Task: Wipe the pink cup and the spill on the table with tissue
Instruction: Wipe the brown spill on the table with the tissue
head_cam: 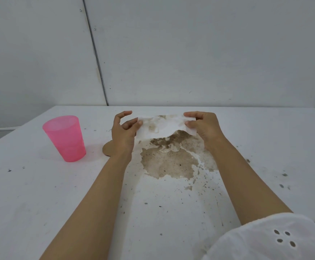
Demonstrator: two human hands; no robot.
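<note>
A translucent pink cup (65,138) stands upright on the white table (40,194), to the left of my hands. A brown spill (168,163) spreads over the table's middle, with specks scattered around it. I hold a white tissue (164,126), stained brown in places, stretched in the air above the far part of the spill. My right hand (202,126) pinches its right edge. My left hand (123,132) touches its left edge with thumb and fingertip, the other fingers spread. Both hands are well to the right of the cup.
A small round brown patch (107,150) lies on the table just behind my left wrist. A grey panelled wall (171,53) rises right behind the table's far edge. A white sleeve (265,239) covers my right upper arm.
</note>
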